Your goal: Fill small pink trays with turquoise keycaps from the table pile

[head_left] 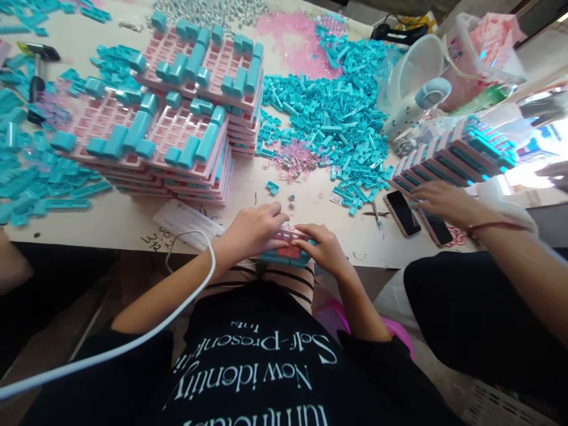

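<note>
At the table's front edge, a small teal and pink plastic piece [288, 253] is held between both hands. My left hand [261, 228] grips its left end, fingers bent over the top. On its right end, my right hand [322, 245] is closed with thumb and fingers pressed on the pink part. Just beyond the hands lie a few small metal bits [291, 201] and a loose teal piece [272, 188]. The underside of the held piece is hidden.
Stacked pink trays [199, 177] with teal pieces stand at left. Teal parts [328, 112] heap behind. Two phones [402, 213], a bottle [412, 109] and another person's hand [444, 201] are at right. A white cable [177, 319] crosses my left forearm. A hammer [38, 83] lies far left.
</note>
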The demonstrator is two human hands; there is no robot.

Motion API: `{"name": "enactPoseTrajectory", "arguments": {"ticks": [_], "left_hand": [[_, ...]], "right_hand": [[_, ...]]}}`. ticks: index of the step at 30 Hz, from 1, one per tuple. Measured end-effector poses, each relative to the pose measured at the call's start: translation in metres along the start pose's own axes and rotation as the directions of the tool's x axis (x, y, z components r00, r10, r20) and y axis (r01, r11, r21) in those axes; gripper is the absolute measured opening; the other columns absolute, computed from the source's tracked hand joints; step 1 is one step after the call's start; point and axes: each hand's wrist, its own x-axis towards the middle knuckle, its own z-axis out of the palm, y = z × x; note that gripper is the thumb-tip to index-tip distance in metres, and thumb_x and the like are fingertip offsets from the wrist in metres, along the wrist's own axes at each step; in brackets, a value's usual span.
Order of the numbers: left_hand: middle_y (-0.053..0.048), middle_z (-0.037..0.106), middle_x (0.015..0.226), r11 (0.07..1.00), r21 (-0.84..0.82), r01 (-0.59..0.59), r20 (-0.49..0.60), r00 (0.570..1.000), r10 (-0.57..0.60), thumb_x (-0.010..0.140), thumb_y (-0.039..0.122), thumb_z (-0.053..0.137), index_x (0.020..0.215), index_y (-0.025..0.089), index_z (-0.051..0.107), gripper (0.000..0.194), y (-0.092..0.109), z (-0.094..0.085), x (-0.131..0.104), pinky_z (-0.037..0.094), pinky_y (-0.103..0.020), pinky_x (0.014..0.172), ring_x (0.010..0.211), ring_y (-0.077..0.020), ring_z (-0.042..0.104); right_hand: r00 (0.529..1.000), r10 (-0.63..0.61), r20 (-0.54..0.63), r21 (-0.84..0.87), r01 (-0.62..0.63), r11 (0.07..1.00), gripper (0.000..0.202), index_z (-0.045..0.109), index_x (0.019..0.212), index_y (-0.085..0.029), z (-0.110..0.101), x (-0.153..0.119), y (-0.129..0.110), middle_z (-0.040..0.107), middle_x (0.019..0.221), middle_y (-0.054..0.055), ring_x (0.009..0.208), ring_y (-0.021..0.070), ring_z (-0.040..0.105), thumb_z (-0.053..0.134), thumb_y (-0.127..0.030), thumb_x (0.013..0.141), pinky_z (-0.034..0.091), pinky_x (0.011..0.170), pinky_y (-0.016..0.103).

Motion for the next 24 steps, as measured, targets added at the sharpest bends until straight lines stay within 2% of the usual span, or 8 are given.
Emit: {"name": "enactPoseTrajectory", "arguments": {"ticks": [4,8,10,12,15,18,21,24], "left_hand": [[-0.005,0.054,0.091,0.998,0.028,0.047,0.057,0.997,-0.049,0.086,0.038,0.052,0.092,0.019,0.063,0.023,-0.006,0.016,-0.001,0.029,-0.025,0.054,0.075,-0.0145,0.052],[-0.005,0.055,0.092,0.995,0.020,0.100,0.123,0.987,-0.101,0.088,0.037,0.047,0.091,0.020,0.065,0.025,-0.014,0.037,-0.001,0.028,-0.025,0.054,0.077,-0.0147,0.054],[-0.005,0.055,0.093,0.989,-0.002,0.146,0.129,0.981,-0.144,0.089,0.040,0.046,0.095,0.022,0.066,0.027,-0.018,0.043,-0.001,0.029,-0.025,0.054,0.078,-0.0149,0.054],[-0.004,0.056,0.093,0.981,-0.024,0.192,0.127,0.974,-0.188,0.088,0.043,0.046,0.097,0.023,0.066,0.029,-0.019,0.045,-0.001,0.030,-0.025,0.055,0.080,-0.0154,0.054],[-0.004,0.056,0.094,0.968,-0.039,0.248,0.122,0.963,-0.242,0.087,0.045,0.048,0.100,0.024,0.065,0.030,-0.021,0.046,-0.002,0.031,-0.025,0.056,0.082,-0.0161,0.055],[-0.004,0.056,0.094,0.960,-0.032,0.277,0.117,0.955,-0.272,0.086,0.045,0.049,0.102,0.025,0.065,0.030,-0.023,0.047,-0.002,0.032,-0.025,0.057,0.084,-0.0165,0.055],[-0.003,0.057,0.094,0.956,-0.017,0.291,0.116,0.951,-0.288,0.086,0.046,0.049,0.102,0.026,0.065,0.030,-0.023,0.047,-0.002,0.032,-0.025,0.056,0.086,-0.0167,0.056],[-0.003,0.057,0.095,0.955,-0.019,0.296,0.113,0.950,-0.292,0.085,0.047,0.050,0.103,0.026,0.065,0.031,-0.022,0.045,0.000,0.033,-0.025,0.057,0.087,-0.0168,0.056]], "right_hand": [[0.997,0.072,0.016,0.111,-0.074,0.991,0.021,0.066,0.097,-0.021,0.000,0.008,0.025,0.069,0.094,0.005,0.088,0.0184,0.063,0.057,-0.036,0.084,0.046,0.078,0.031],[0.986,0.112,-0.125,0.006,-0.112,0.994,0.022,0.067,0.086,-0.019,-0.004,0.025,0.049,0.070,0.089,0.007,0.085,0.0189,0.062,0.049,-0.031,0.088,0.045,0.080,0.032],[0.975,0.167,-0.143,-0.046,-0.175,0.983,0.021,0.067,0.085,-0.019,-0.003,0.036,0.053,0.070,0.088,0.006,0.081,0.0181,0.062,0.051,-0.031,0.087,0.045,0.077,0.030],[0.960,0.255,-0.117,-0.112,-0.268,0.957,0.022,0.067,0.081,-0.019,0.002,0.049,0.050,0.070,0.083,0.006,0.076,0.0174,0.062,0.051,-0.034,0.086,0.043,0.073,0.028],[0.906,0.417,-0.071,-0.244,-0.422,0.874,0.032,0.065,0.073,-0.019,0.009,0.063,0.035,0.068,0.073,0.005,0.069,0.0173,0.060,0.052,-0.046,0.084,0.039,0.064,0.027],[0.851,0.524,0.034,-0.329,-0.485,0.810,0.038,0.064,0.070,-0.020,0.011,0.068,0.020,0.067,0.070,0.005,0.067,0.0181,0.058,0.056,-0.056,0.077,0.036,0.059,0.027],[0.845,0.511,0.159,-0.338,-0.440,0.832,0.028,0.065,0.074,-0.019,0.010,0.069,0.017,0.068,0.073,0.005,0.067,0.0177,0.058,0.062,-0.047,0.075,0.036,0.057,0.026],[0.886,0.404,0.228,-0.204,-0.362,0.909,0.010,0.066,0.079,-0.017,0.008,0.067,0.022,0.069,0.077,0.005,0.069,0.0154,0.060,0.063,-0.026,0.076,0.039,0.062,0.025]]}}
